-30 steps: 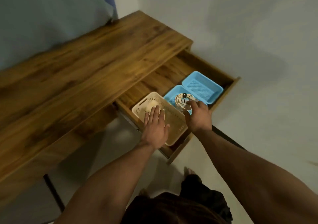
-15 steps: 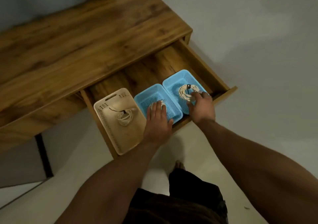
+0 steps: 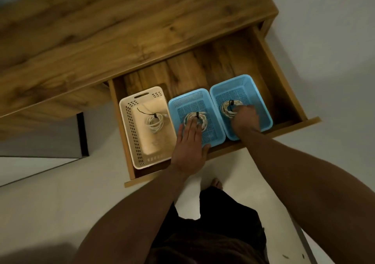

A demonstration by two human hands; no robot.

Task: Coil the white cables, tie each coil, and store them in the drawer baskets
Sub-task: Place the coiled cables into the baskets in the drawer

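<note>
The wooden drawer (image 3: 284, 85) is pulled out and holds three baskets in a row. In the beige basket (image 3: 129, 129) at the left lies a white cable coil (image 3: 155, 122) bound with a black tie. My left hand (image 3: 188, 148) lies flat over the middle blue basket (image 3: 188, 96), its fingertips resting on a second tied coil (image 3: 204, 116). My right hand (image 3: 246, 119) reaches down into the right blue basket (image 3: 261, 101), fingers curled on a third tied coil (image 3: 225, 108) that rests on the basket floor.
The wooden desk top (image 3: 121, 30) runs above the drawer. Bare drawer floor (image 3: 203, 66) shows behind the baskets. The drawer front (image 3: 294, 126) is toward me. Below are a pale floor, my dark clothing and a bare foot (image 3: 216, 182).
My left hand went from the beige basket to the middle blue basket. My right hand carried its coil into the right blue basket. The view swung to look straight down on the drawer.
</note>
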